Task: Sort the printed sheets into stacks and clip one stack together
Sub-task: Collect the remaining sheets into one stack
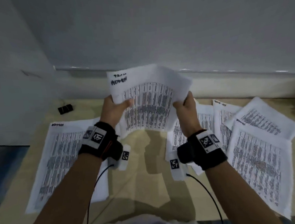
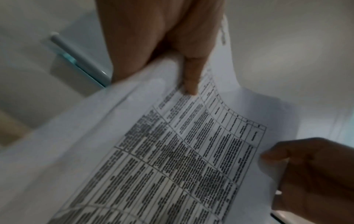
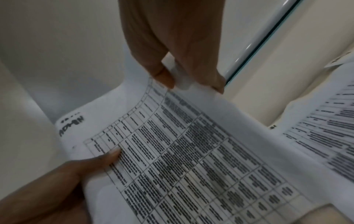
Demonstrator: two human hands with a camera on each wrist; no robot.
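A sheaf of printed sheets [image 1: 149, 101] marked ADMIN in black pen is held up above the table, bowed in the middle. My left hand [image 1: 116, 108] grips its left edge, thumb across the printed table [image 2: 189, 78]. My right hand [image 1: 185, 105] pinches its right edge between thumb and fingers [image 3: 164, 78]. On the table [image 1: 142, 171] to the left lies a stack of sheets [image 1: 64, 163] headed ADMIN. More sheets [image 1: 256, 141] lie fanned and overlapping at the right. A black binder clip [image 1: 65, 108] sits at the far left of the table.
A pale wall with a white rail [image 1: 175, 69] runs behind the table. The beige tabletop shows bare between the left stack and the right sheets. Cables run from both wrist bands toward my body.
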